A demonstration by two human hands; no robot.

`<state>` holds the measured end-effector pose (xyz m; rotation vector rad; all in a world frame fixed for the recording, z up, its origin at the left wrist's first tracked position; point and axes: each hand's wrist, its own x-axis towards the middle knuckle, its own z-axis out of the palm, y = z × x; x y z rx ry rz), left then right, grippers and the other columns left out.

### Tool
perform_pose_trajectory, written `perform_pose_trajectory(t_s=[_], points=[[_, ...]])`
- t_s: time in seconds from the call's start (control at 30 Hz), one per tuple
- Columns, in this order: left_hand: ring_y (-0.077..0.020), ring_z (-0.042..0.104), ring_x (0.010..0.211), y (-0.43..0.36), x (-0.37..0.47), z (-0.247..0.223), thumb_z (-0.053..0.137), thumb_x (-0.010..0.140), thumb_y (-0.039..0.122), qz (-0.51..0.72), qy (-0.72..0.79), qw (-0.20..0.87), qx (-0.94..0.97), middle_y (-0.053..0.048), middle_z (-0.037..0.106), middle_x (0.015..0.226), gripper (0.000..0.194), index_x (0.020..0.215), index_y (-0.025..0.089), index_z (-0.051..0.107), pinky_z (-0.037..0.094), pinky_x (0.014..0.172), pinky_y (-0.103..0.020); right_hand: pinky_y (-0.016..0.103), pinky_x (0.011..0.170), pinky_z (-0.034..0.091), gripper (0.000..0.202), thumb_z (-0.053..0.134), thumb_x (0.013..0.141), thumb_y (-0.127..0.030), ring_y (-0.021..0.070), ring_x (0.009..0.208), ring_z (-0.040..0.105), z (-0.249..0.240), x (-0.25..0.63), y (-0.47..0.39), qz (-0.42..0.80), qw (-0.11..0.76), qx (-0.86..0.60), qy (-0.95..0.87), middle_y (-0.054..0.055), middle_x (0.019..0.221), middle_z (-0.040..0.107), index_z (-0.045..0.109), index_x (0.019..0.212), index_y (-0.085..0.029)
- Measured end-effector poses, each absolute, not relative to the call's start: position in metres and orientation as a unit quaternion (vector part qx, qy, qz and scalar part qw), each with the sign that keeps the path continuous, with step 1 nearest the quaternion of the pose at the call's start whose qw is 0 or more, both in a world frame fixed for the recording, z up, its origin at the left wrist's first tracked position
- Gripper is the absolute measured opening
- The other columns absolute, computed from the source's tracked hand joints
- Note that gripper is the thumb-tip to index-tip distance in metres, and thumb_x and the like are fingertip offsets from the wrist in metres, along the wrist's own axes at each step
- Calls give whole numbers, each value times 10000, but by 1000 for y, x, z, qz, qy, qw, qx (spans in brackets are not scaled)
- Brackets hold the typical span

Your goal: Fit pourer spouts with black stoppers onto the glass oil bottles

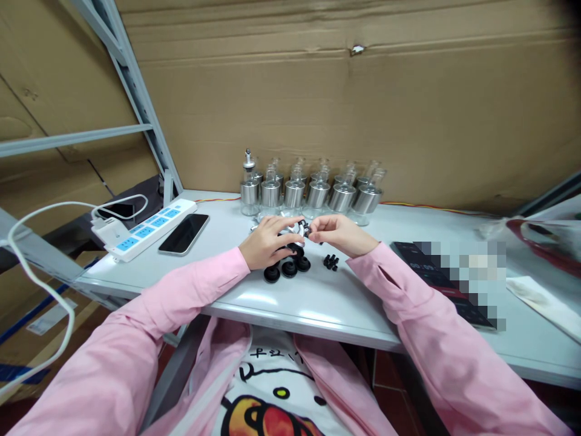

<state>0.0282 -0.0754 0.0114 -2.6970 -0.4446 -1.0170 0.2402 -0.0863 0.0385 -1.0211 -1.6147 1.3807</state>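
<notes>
Over the middle of the table, my left hand (270,241) has its fingers curved round a small silver pourer spout (302,229), thumb below and index finger above. Facing it, my right hand (340,235) pinches a small black part at the fingertips, mostly hidden. Several round black rubber stoppers (289,269) lie on the table just below my left hand. A little pile of small black caps (331,261) sits below my right hand. More silver pieces are partly covered behind my left hand.
Rows of glass bottles with steel sleeves (295,194) stand behind my hands; the front-left bottle (249,192) carries a pourer. Left are a phone (184,234) and power strip (152,230). A dark device showing a timer (424,266) lies under my right forearm. Cardboard (281,85) closes the back.
</notes>
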Motion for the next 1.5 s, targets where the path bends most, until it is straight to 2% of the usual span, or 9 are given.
perform_pose_trajectory(t_s=[0.17, 0.27, 0.47, 0.63, 0.87, 1.1, 1.27, 1.37, 1.5], points=[[-204, 535, 1016, -80, 29, 14, 512, 869, 309, -410, -130, 112, -896, -120, 518, 1272, 169, 1001, 211, 550, 404, 877, -383, 259, 630, 414, 227, 793, 562, -285, 101, 632, 555, 39, 236, -90, 650, 427, -309, -548, -10, 659, 619, 649, 698, -174], [-209, 536, 993, -82, 30, 15, 523, 855, 282, -427, -109, 118, -890, -140, 518, 1251, 170, 1003, 202, 502, 414, 852, -389, 269, 673, 443, 291, 806, 562, -295, 98, 665, 568, 37, 235, -90, 689, 406, -292, -524, 4, 728, 636, 691, 799, -170], [-216, 538, 963, -83, 29, 17, 525, 833, 259, -417, -93, 89, -900, -157, 512, 1241, 219, 1022, 194, 436, 404, 841, -406, 259, 644, 428, 310, 779, 619, -320, 88, 641, 533, 34, 235, -92, 720, 360, -261, -533, 1, 683, 609, 713, 868, -148], [-220, 539, 972, -79, 27, 14, 513, 837, 253, -417, -100, 74, -900, -136, 553, 1177, 239, 1049, 195, 419, 401, 828, -392, 263, 633, 403, 248, 774, 615, -282, 80, 618, 507, 36, 230, -96, 696, 383, -258, -550, 23, 761, 645, 716, 816, -150], [-224, 522, 1010, -75, 28, 11, 527, 847, 278, -402, -133, 58, -904, -130, 558, 1177, 259, 1067, 176, 437, 379, 861, -390, 247, 600, 394, 189, 750, 606, -268, 80, 582, 499, 36, 225, -94, 681, 404, -313, -525, -5, 627, 572, 680, 713, -129], [-235, 504, 1083, -74, 29, 9, 469, 875, 278, -366, -171, 56, -913, -133, 534, 1223, 230, 1085, 183, 463, 376, 882, -395, 240, 565, 385, 117, 663, 622, -214, 86, 591, 476, 36, 219, -93, 663, 434, -344, -504, -2, 654, 548, 643, 712, -142], [-240, 508, 1100, -76, 29, 11, 476, 863, 291, -350, -192, 45, -916, -129, 536, 1225, 240, 1081, 191, 473, 375, 895, -403, 261, 564, 371, 95, 624, 630, -243, 94, 565, 446, 32, 217, -92, 620, 448, -342, -546, -17, 591, 494, 604, 660, -156], [-244, 499, 1119, -78, 28, 13, 512, 811, 284, -359, -181, 45, -914, -132, 528, 1224, 343, 1130, 180, 440, 371, 917, -404, 266, 566, 360, 94, 591, 624, -252, 88, 537, 438, 30, 219, -91, 586, 447, -341, -583, -24, 566, 491, 568, 602, -163], [-269, 467, 1171, -77, 28, 13, 543, 784, 403, -373, -187, 43, -908, -154, 498, 1248, 591, 1276, 158, 328, 363, 947, -416, 263, 572, 355, 136, 532, 620, -247, 79, 519, 422, 31, 221, -89, 532, 406, -358, -651, -19, 594, 541, 621, 663, -153]])
